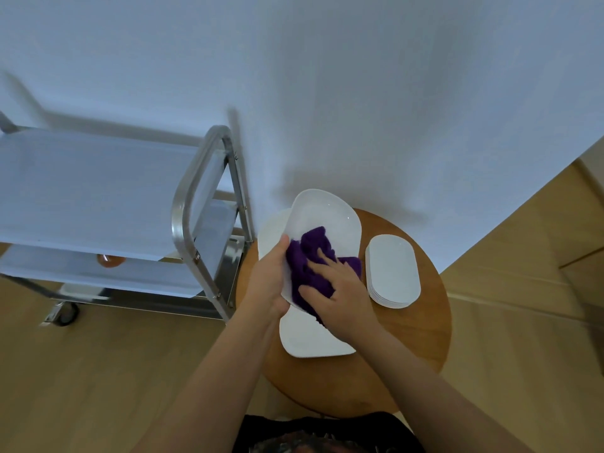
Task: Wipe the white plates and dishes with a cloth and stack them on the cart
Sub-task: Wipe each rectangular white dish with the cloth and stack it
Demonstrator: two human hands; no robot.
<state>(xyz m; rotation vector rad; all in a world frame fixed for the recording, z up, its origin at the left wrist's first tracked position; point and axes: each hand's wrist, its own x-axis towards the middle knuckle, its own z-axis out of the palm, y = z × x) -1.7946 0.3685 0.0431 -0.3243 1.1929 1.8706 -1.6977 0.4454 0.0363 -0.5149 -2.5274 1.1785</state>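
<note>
a: in the head view, what does the left hand (269, 277) do?

b: it grasps the large white plate (327, 220) at its left edge, thumb over the rim. the plate is lifted and tilted above the round wooden table (421, 341).

a: and the right hand (340, 289)?

b: it presses a purple cloth (310, 259) on the inside of this plate. the fingers are spread and bent a little over the cloth, so it grips the cloth against the plate.

a: where are the other dishes?

b: one more big white plate (310, 341) lies on the table, under the hands. a stack of small oval plates (394, 273) stands on the table at the right, just beside the held plate.

a: and the cart?

b: the steel cart (192, 204) stands at the left of the table, near the white wall (359, 93). on its lower shelf is something orange (109, 259); i cannot tell what it is.
</note>
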